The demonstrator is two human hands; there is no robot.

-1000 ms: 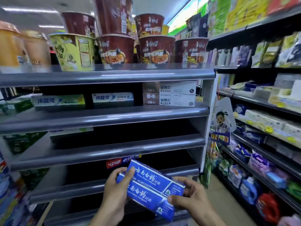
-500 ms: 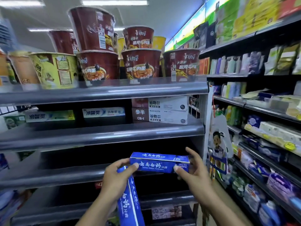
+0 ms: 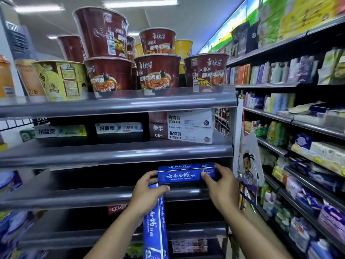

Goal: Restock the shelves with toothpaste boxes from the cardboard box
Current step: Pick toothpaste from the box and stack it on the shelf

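Note:
A blue toothpaste box (image 3: 182, 175) lies level at the right end of the third grey shelf (image 3: 74, 197). My right hand (image 3: 221, 186) holds its right end with thumb and fingers. My left hand (image 3: 147, 193) touches the box's left end with its fingertips and grips a second blue toothpaste box (image 3: 155, 227), which hangs upright below the palm. The cardboard box is out of view.
Noodle cups (image 3: 158, 71) crowd the top shelf. The shelf below holds pale toothpaste boxes (image 3: 118, 128) and stacked white boxes (image 3: 188, 131). A red box (image 3: 116, 209) lies on the lower shelf. A hanging card (image 3: 249, 169) and the aisle's stocked shelves (image 3: 298, 165) stand at right.
Both hands have carried the level blue box up and forward from below onto the third shelf. The second box has swung upright in my left hand. The camera has tilted upward.

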